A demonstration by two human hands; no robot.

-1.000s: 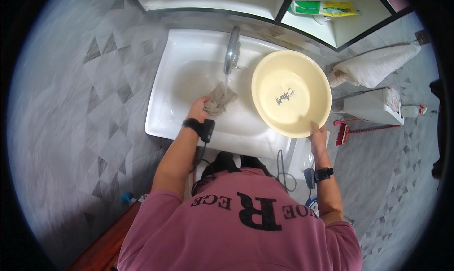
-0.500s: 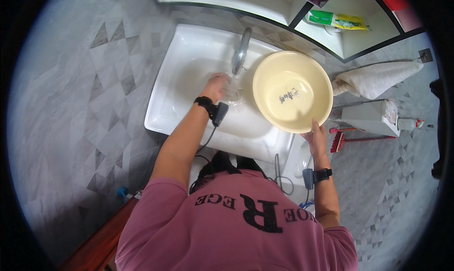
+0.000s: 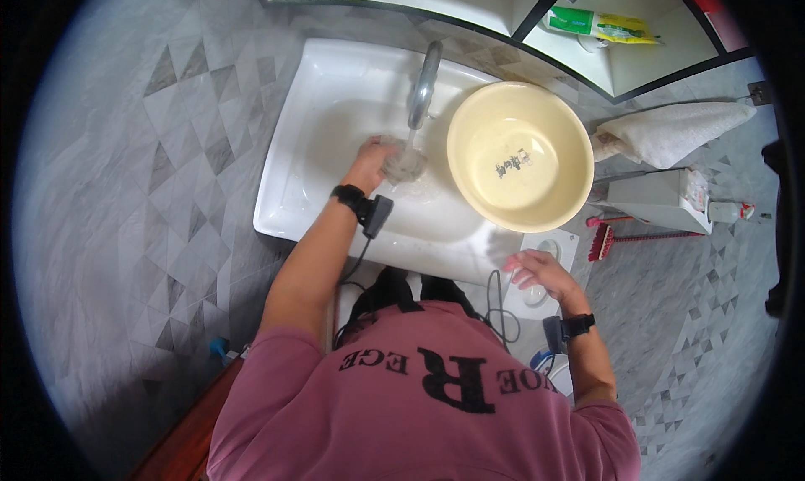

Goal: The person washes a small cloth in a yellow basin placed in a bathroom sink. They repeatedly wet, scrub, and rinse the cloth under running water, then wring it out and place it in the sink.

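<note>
My left hand (image 3: 371,162) is in the white sink (image 3: 289,200), its fingers closed round a clear, round vessel like a glass or small bowl (image 3: 406,164). Water from the chrome tap (image 3: 425,83) runs onto it. A cream plastic basin (image 3: 478,162) rests at the sink's right side, with dark printing on its inside bottom. Below the basin, my right hand (image 3: 541,273) hovers apart from it with fingers spread and holding nothing. Beneath this hand lies a white panel (image 3: 563,246) with rounded shapes on it that I cannot make out clearly.
Dark-edged white shelves (image 3: 470,1) run behind the sink, holding a green and yellow packet (image 3: 599,26). On the right hang a pale towel (image 3: 671,133) and, lower, a white box (image 3: 662,202) beside a red brush (image 3: 601,241). Cables from my wrist devices trail near the sink's front.
My right hand has let go of the basin's rim and drawn back toward me. My left hand has shifted slightly left and down, and the clear vessel now shows under the water.
</note>
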